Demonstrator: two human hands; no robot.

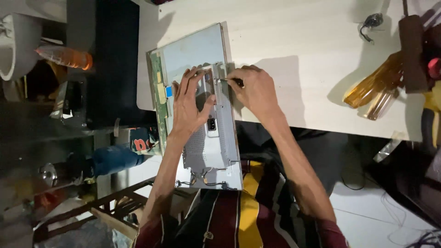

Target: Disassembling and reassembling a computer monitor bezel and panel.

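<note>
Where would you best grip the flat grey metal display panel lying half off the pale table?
Probably by both long side edges of the grey metal display panel, from the near overhanging end: it lies flat, and only that end is clear of the pale table.

Flat-panel screen [195, 50] lies face-down at table edge, grey metal back up w/ green board strip along left.
</note>
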